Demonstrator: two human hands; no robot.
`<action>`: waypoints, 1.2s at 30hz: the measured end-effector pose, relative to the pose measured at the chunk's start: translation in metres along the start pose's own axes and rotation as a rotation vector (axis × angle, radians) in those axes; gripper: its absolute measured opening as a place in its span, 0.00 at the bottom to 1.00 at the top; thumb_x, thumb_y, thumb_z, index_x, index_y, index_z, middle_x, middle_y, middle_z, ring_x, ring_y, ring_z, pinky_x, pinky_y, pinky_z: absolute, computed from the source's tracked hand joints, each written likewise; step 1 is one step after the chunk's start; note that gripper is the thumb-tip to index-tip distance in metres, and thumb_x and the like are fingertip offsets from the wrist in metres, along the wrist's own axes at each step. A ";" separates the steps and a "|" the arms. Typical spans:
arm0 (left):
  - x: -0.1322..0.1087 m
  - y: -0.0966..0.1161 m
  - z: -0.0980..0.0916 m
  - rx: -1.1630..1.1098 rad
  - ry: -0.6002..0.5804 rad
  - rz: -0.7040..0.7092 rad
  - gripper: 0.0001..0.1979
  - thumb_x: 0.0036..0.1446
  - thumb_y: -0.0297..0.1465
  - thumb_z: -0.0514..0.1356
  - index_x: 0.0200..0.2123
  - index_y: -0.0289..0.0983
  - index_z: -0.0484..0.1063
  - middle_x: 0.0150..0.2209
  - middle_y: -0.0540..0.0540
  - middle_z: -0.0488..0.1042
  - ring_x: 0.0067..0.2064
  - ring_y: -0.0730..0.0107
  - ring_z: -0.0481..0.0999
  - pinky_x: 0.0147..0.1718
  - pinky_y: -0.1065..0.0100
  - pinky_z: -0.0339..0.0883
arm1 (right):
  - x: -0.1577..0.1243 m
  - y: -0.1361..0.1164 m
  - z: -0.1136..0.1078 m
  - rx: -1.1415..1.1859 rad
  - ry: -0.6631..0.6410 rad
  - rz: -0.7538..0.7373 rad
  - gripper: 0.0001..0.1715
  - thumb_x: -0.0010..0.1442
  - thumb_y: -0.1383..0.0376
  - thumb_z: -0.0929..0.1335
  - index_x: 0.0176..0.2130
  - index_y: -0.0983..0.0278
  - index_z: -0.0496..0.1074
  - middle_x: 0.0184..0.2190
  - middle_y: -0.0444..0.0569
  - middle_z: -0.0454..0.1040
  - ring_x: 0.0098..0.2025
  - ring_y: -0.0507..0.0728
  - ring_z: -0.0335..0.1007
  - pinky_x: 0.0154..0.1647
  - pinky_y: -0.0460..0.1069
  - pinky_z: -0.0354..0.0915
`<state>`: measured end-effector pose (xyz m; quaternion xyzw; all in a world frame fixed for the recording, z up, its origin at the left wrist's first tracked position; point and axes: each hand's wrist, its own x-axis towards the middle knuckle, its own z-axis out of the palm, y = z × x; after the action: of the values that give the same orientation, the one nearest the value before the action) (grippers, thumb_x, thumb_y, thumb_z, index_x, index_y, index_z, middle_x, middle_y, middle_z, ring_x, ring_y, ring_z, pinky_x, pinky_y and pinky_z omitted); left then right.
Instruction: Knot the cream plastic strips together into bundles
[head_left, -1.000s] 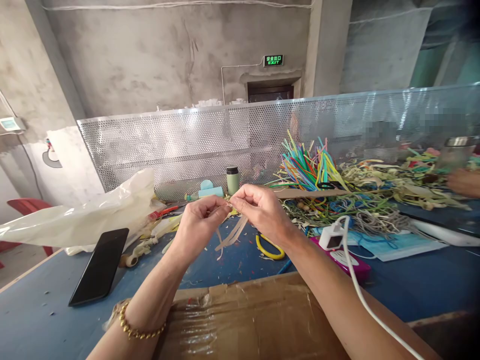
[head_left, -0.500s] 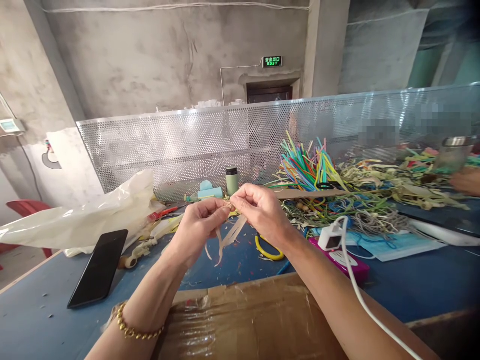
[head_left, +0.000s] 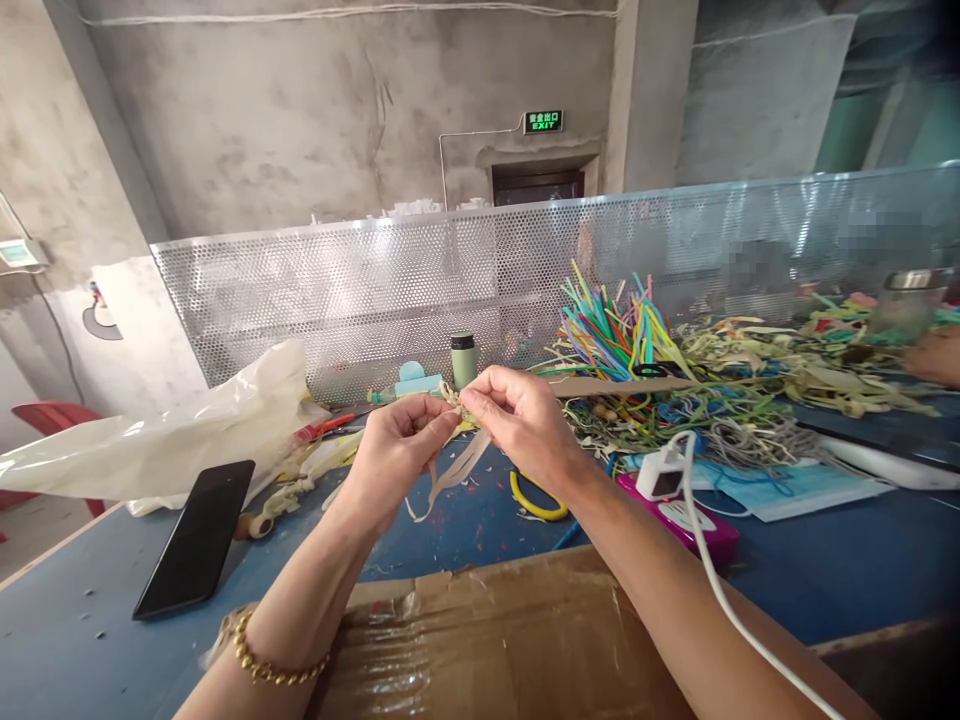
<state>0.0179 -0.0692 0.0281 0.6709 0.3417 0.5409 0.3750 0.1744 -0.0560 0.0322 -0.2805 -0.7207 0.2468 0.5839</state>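
Note:
My left hand point(head_left: 401, 445) and my right hand point(head_left: 517, 425) meet above the table, thumbs and forefingers pinched together. Between them is a pale cream strip point(head_left: 457, 470), thin and ribbon-like, with loose ends hanging below the fingers. A small knotted or braided bit of it shows at the fingertips, mostly hidden by them. Its exact material I cannot make out. Behind the hands stands a green bottle with a black lid point(head_left: 463, 362). Below the right hand lies a yellow scissors-like handle loop point(head_left: 538, 497).
A cardboard box point(head_left: 487, 650) lies under my forearms. On the left are a black phone point(head_left: 196, 540) and a plastic bag point(head_left: 187, 430). Colourful stems point(head_left: 619, 330), a magenta box point(head_left: 709, 535) with a white charger point(head_left: 664, 473), and a mask point(head_left: 802, 490) lie right. A perforated metal screen point(head_left: 360, 300) stands behind.
Both hands stay nearly in place. The hanging strip ends have swung a little, and a small cream loop now shows above the fingertips.

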 end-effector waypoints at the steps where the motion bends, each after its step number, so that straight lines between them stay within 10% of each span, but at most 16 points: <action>1: 0.000 0.000 0.000 0.006 0.003 0.006 0.12 0.54 0.38 0.64 0.29 0.35 0.72 0.19 0.54 0.59 0.21 0.79 0.54 0.18 0.72 0.47 | 0.000 0.000 0.000 0.005 -0.003 0.001 0.13 0.61 0.61 0.67 0.28 0.65 0.68 0.19 0.38 0.60 0.21 0.47 0.51 0.21 0.46 0.51; 20: 0.002 -0.001 -0.005 0.068 -0.039 0.038 0.11 0.55 0.38 0.64 0.32 0.35 0.75 0.21 0.53 0.64 0.20 0.79 0.57 0.18 0.71 0.49 | 0.001 0.004 -0.002 -0.039 0.003 -0.039 0.13 0.63 0.60 0.67 0.30 0.65 0.68 0.21 0.40 0.61 0.24 0.48 0.53 0.24 0.46 0.53; 28: 0.004 -0.002 -0.011 0.368 0.198 0.320 0.09 0.60 0.31 0.59 0.39 0.36 0.78 0.39 0.43 0.75 0.36 0.71 0.70 0.35 0.67 0.64 | 0.003 0.008 -0.006 -0.161 -0.057 -0.067 0.14 0.64 0.60 0.66 0.29 0.65 0.68 0.22 0.41 0.61 0.24 0.49 0.53 0.23 0.47 0.51; 36: 0.002 -0.002 -0.009 0.127 -0.133 0.192 0.21 0.59 0.29 0.58 0.56 0.34 0.71 0.35 0.45 0.76 0.31 0.72 0.68 0.33 0.67 0.64 | 0.003 0.003 -0.006 -0.117 -0.128 0.021 0.16 0.63 0.59 0.67 0.27 0.65 0.68 0.17 0.38 0.59 0.19 0.48 0.53 0.19 0.45 0.49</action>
<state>0.0094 -0.0652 0.0283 0.7572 0.2837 0.5060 0.3001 0.1799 -0.0520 0.0335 -0.3053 -0.7669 0.2277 0.5165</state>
